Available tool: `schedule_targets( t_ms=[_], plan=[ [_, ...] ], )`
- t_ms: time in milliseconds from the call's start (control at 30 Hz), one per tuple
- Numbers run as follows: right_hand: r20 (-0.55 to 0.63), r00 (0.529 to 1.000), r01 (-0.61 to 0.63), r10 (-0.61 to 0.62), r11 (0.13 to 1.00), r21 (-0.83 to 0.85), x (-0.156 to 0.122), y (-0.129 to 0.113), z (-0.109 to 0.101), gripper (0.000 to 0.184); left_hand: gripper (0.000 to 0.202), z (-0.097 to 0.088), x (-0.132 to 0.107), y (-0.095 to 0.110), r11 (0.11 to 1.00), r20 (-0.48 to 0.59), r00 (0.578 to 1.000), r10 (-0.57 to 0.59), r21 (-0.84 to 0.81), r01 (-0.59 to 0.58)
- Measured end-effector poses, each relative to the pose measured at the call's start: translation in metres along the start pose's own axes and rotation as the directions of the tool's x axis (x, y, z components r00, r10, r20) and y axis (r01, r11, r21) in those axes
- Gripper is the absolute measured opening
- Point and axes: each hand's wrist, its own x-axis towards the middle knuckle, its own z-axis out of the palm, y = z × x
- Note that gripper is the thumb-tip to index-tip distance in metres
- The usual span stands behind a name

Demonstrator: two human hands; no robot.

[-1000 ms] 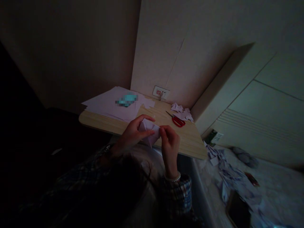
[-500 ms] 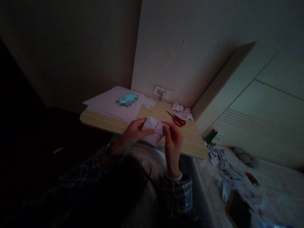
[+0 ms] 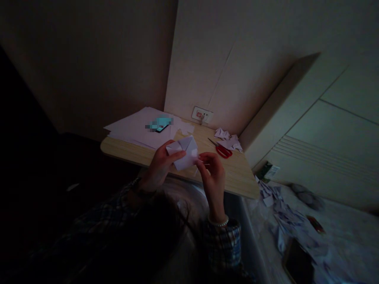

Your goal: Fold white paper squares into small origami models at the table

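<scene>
A folded piece of white paper (image 3: 187, 154) with crisp creases is held up above the near edge of the small wooden table (image 3: 237, 173). My left hand (image 3: 161, 159) grips its left side, thumb across the front and fingers behind. At the paper's right corner, my right hand (image 3: 211, 167) pinches with thumb and forefinger, the other fingers curled. Red-handled scissors (image 3: 223, 151) lie on the table beyond my right hand, their blades pointing left.
Large white sheets (image 3: 130, 124) are stacked at the table's left, with a phone (image 3: 162, 128) on top. Folded paper pieces (image 3: 232, 142) lie by the wall below a socket (image 3: 202, 114). On the bed (image 3: 349, 232) are many more folded papers (image 3: 284, 209) and a dark tablet-like object (image 3: 297, 260).
The folded paper has been turned, so a different face with a diagonal crease shows. My left hand has tilted up slightly; my right hand has shifted its pinch to the right corner.
</scene>
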Motion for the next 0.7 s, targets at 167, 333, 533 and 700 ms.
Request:
schedule_targets(
  t_ms=[167, 333, 533, 700],
  plan=[
    [0.02, 0.999, 0.045, -0.046, 0.998, 0.036, -0.0025, -0.0007, 0.001, 0.006, 0.031, -0.0019, 0.0023, -0.0074, 0.998, -0.055, 0.997, 0.061, 0.036, -0.059],
    [0.035, 0.991, 0.132, -0.131, 0.991, -0.017, -0.0045, -0.0019, 0.0004, 0.012, 0.032, -0.0016, 0.003, -0.0087, 0.997, -0.054, 0.998, 0.038, 0.071, -0.034],
    [0.029, 0.988, 0.149, -0.149, 0.988, 0.028, -0.0031, -0.0031, -0.003, 0.01, 0.043, -0.0019, 0.004, -0.008, 0.997, -0.027, 1.0, 0.008, 0.081, -0.006],
    [0.069, 0.984, 0.16, -0.161, 0.987, 0.021, -0.0031, -0.0031, 0.0007, 0.019, 0.042, 0.0001, 0.0029, -0.005, 0.999, -0.064, 0.997, 0.045, 0.026, -0.043]
  ],
)
